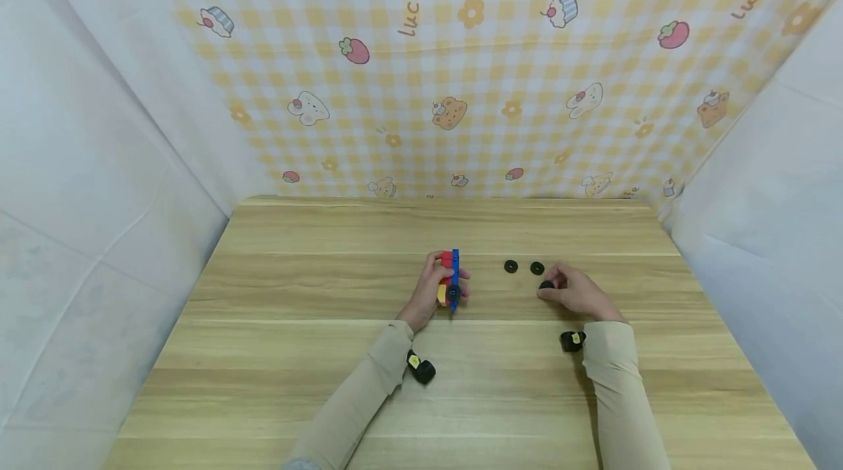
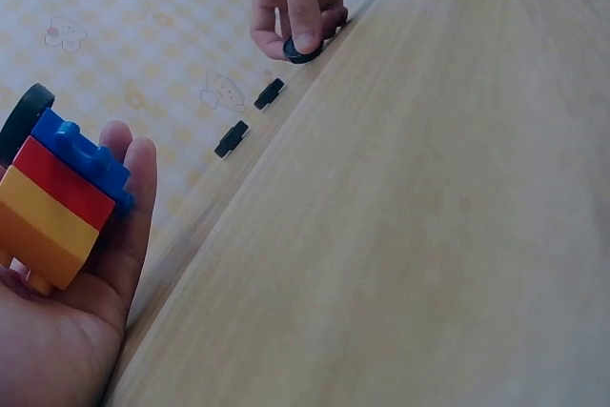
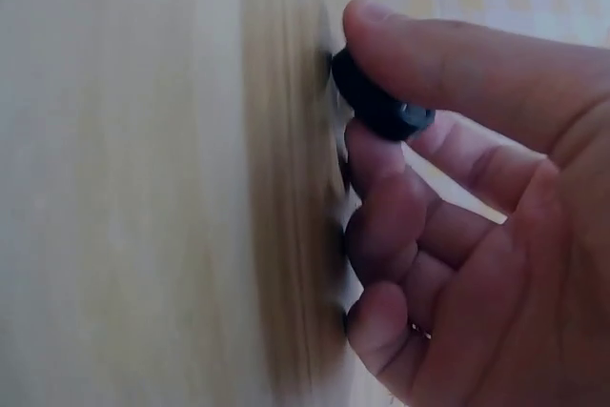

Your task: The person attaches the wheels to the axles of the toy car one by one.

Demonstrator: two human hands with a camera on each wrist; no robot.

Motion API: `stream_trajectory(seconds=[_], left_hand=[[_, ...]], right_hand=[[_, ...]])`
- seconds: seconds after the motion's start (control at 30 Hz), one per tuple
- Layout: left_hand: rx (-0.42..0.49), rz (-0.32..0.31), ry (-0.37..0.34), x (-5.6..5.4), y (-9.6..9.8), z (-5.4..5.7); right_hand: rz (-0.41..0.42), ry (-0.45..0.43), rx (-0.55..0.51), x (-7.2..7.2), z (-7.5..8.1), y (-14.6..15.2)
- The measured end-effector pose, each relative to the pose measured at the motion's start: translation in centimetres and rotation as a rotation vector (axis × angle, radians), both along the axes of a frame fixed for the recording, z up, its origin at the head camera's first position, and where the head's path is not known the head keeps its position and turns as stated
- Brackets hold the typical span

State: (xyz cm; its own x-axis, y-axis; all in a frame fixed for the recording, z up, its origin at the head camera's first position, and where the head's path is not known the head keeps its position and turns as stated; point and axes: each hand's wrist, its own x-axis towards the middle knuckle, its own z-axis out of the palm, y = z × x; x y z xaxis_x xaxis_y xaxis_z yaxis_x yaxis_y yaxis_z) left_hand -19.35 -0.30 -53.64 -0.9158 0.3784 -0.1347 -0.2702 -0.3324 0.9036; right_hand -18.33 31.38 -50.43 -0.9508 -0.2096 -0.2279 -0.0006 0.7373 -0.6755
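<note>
My left hand (image 1: 424, 296) grips a toy vehicle (image 2: 59, 199) built of red, blue and yellow-orange blocks. One black wheel (image 1: 453, 294) is on the vehicle's blue side. In the left wrist view the blocks lie against the palm, with fingers stretched behind them. Over on the right, my right hand (image 1: 582, 294) pinches another black wheel (image 3: 381, 107) between thumb and fingers, close over the table. Two more black wheels, one farther left (image 2: 231, 139) and one nearer the right hand (image 2: 270, 93), lie between the hands.
Both hands work above a wood-grain table (image 1: 296, 294). Behind it hangs a yellow checked cloth (image 1: 395, 89) with cartoon prints, and white cloth walls (image 1: 85, 199) flank the sides. A black wrist camera (image 1: 423, 370) sits by the left sleeve, another (image 1: 570, 341) by the right.
</note>
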Motion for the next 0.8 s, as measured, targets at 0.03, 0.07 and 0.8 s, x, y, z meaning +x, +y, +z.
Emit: stream_trajectory(seconds=[0.03, 0.07, 0.8], left_hand=[[-0.002, 0.000, -0.001, 0.0, 0.0, 0.0], [-0.003, 0.001, -0.001, 0.0, 0.0, 0.0], [-0.059, 0.022, 0.025, -0.1, 0.0, -0.3]], right_hand=[[0.004, -0.002, -0.004, 0.0, 0.1, 0.0], [0.000, -0.003, -0.008, 0.0, 0.1, 0.0], [0.016, -0.051, -0.323, -0.2, 2.1, -4.9]])
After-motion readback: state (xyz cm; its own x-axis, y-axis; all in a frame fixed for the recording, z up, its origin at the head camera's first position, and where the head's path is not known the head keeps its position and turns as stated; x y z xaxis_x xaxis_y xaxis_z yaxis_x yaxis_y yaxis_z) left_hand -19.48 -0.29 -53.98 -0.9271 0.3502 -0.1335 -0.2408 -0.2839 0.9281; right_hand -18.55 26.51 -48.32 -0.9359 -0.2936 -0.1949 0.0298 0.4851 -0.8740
